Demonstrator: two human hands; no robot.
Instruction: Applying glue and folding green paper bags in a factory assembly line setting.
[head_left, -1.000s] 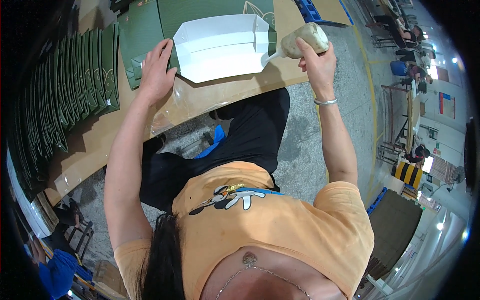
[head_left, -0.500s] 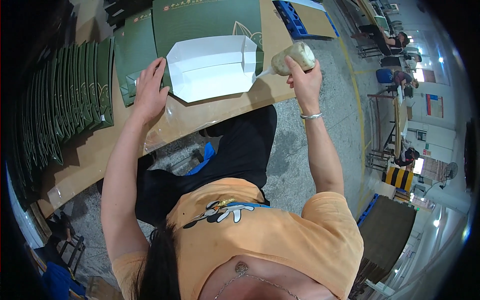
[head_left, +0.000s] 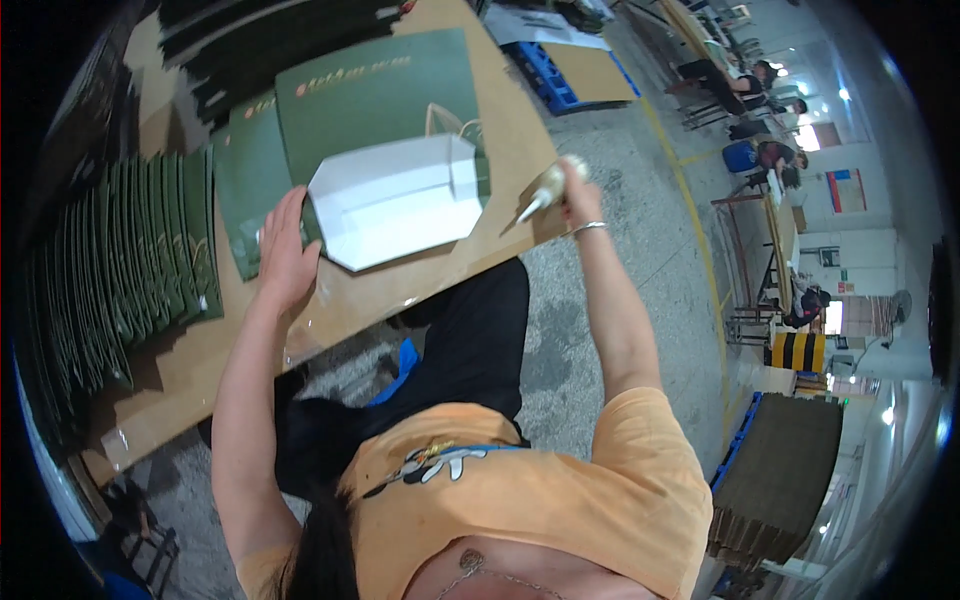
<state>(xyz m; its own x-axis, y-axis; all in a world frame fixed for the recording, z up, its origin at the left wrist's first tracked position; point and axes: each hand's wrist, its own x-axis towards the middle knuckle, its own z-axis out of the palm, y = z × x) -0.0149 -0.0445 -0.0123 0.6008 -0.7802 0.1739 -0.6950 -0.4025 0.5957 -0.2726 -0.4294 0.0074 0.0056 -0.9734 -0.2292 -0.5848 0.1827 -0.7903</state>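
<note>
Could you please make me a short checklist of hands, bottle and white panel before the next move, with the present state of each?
1. Left hand at the white panel's left end: ok, it rests there.
2. Right hand grips the bottle: ok.
3. Nozzle clear of the panel: ok, it is apart, to the right.
4. Panel spread open: ok, its white side shows.
5. Any liquid on the panel: cannot tell, too blurred.
6. Row of green bags clear of the left hand: ok, a gap shows.
</note>
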